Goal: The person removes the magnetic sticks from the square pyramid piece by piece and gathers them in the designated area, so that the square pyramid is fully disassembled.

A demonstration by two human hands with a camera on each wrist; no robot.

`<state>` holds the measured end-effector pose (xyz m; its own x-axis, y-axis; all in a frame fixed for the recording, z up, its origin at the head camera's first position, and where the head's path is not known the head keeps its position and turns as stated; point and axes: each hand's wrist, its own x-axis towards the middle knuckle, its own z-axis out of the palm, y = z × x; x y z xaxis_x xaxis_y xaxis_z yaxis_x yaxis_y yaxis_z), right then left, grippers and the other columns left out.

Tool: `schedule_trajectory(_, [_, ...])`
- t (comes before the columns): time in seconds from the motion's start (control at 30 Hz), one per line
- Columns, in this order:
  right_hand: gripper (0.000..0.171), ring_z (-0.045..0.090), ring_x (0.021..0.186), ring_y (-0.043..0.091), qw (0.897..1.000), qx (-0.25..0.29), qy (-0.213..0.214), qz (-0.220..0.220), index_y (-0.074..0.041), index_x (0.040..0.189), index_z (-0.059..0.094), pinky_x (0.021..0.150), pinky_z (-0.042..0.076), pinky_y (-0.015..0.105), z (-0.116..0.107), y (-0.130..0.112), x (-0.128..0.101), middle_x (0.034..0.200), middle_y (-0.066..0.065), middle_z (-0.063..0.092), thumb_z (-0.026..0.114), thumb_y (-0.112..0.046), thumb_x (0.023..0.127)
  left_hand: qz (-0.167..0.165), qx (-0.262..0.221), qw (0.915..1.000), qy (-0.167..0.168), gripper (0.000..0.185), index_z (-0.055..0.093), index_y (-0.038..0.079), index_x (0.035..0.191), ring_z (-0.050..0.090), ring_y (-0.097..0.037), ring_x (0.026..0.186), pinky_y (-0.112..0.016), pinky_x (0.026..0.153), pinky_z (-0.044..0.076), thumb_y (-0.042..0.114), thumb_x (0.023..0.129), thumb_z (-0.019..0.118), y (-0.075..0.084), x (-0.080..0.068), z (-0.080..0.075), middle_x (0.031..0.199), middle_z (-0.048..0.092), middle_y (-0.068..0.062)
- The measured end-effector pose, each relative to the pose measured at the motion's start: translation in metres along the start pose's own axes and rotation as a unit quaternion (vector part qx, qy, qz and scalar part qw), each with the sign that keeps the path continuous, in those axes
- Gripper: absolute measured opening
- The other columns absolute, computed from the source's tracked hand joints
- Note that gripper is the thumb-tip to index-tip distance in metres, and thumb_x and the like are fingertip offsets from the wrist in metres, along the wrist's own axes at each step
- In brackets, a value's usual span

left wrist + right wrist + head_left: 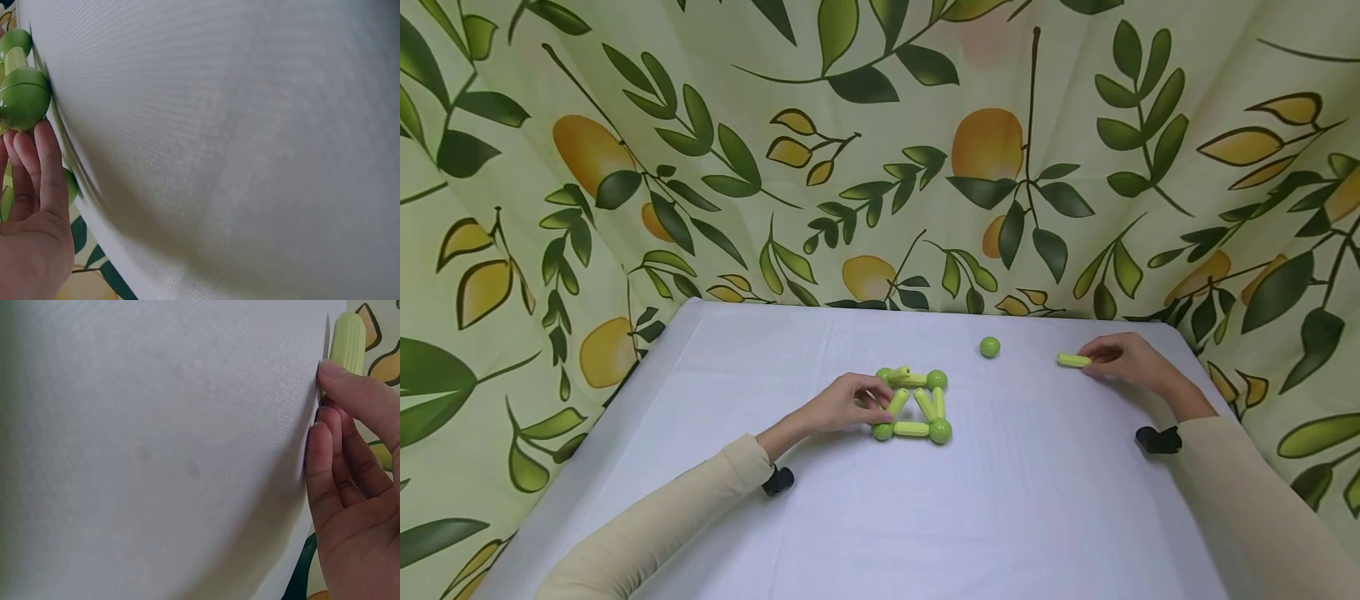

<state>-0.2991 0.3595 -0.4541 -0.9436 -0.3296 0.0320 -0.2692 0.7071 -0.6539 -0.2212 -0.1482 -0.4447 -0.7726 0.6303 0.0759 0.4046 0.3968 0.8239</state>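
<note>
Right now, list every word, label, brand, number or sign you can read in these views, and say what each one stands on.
None: no text, number or sign shows in any view.
The green rod and ball figure at the left hand is plain.
The loose rod at the right hand and the loose ball are plain.
The white tablecloth is unmarked; the backdrop shows only leaves and fruit.

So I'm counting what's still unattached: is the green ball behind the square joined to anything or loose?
Loose. The green ball sits alone on the white table, apart from the square frame and the right hand.
</note>
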Motion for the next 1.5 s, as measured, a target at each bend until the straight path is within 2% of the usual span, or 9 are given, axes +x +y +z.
schedule_trajectory(0.3, [0.025,0.061,0.082,0.017,1.000,0.001,-0.011,-0.018,0.006,0.106,0.074,0.068,0.052,0.022,-0.002,-0.004,0.001,0.099,0.014,0.071,0.082,0.002,0.083,-0.004,-0.005,1.0000,0.001,0.020,0.072,0.004,0.106,0.062,-0.014,0.084,-0.029,0.080,0.054,0.008,0.088,0.081,0.001,0.000,0.000,0.093,0.066,0.002])
schedule_trajectory(0.63, [0.029,0.061,0.085,0.018,0.999,0.014,-0.028,0.002,0.008,0.109,0.072,0.070,0.052,0.023,-0.007,-0.007,-0.001,0.100,0.015,0.070,0.083,-0.004,0.085,-0.001,-0.006,1.0000,0.002,0.021,0.072,0.003,0.105,0.063,-0.013,0.084,-0.030,0.081,0.054,0.008,0.088,0.082,0.000,0.000,0.000,0.093,0.066,0.002])
schedule_trajectory(0.87, [0.030,0.061,0.086,0.014,1.000,0.003,0.011,-0.014,0.004,0.113,0.072,0.071,0.050,0.019,-0.012,-0.007,-0.003,0.104,0.014,0.071,0.082,-0.009,0.088,-0.003,-0.010,0.9999,-0.002,0.021,0.072,0.003,0.106,0.063,-0.014,0.083,-0.030,0.081,0.054,0.008,0.088,0.082,0.002,0.000,-0.001,0.093,0.066,0.002])
schedule_trajectory(0.97, [0.032,0.061,0.086,0.011,0.999,0.019,0.031,-0.025,0.005,0.116,0.071,0.072,0.050,0.017,-0.013,-0.010,-0.003,0.105,0.017,0.071,0.080,-0.011,0.090,-0.001,-0.015,0.9999,-0.003,0.021,0.072,0.002,0.106,0.063,-0.015,0.083,-0.031,0.080,0.054,0.006,0.087,0.082,0.003,0.000,-0.001,0.093,0.066,0.001])
schedule_trajectory(1.1, [0.032,0.063,0.089,0.007,0.997,0.050,0.045,-0.049,0.007,0.118,0.069,0.075,0.050,0.014,-0.009,-0.021,0.000,0.110,0.024,0.069,0.077,-0.011,0.093,-0.002,-0.015,0.9999,-0.004,0.022,0.072,0.002,0.105,0.064,-0.016,0.083,-0.031,0.080,0.054,0.006,0.086,0.082,0.003,-0.001,-0.001,0.094,0.066,0.001])
schedule_trajectory(1.23, [0.035,0.065,0.091,0.005,0.994,0.077,0.048,-0.059,0.008,0.119,0.068,0.078,0.050,0.013,-0.001,-0.036,0.006,0.111,0.025,0.069,0.077,-0.014,0.093,-0.006,-0.008,0.9999,-0.004,0.023,0.072,0.003,0.106,0.064,-0.015,0.083,-0.030,0.080,0.054,0.007,0.086,0.083,0.002,0.000,-0.001,0.094,0.066,0.002])
schedule_trajectory(1.5, [0.035,0.067,0.090,0.014,0.989,0.120,0.026,-0.078,0.007,0.117,0.069,0.078,0.055,0.019,0.023,-0.066,0.019,0.111,0.022,0.069,0.079,-0.015,0.091,-0.006,-0.003,1.0000,-0.004,0.022,0.071,0.004,0.105,0.063,-0.013,0.082,-0.030,0.080,0.054,0.007,0.087,0.082,0.001,-0.002,-0.001,0.095,0.066,0.001])
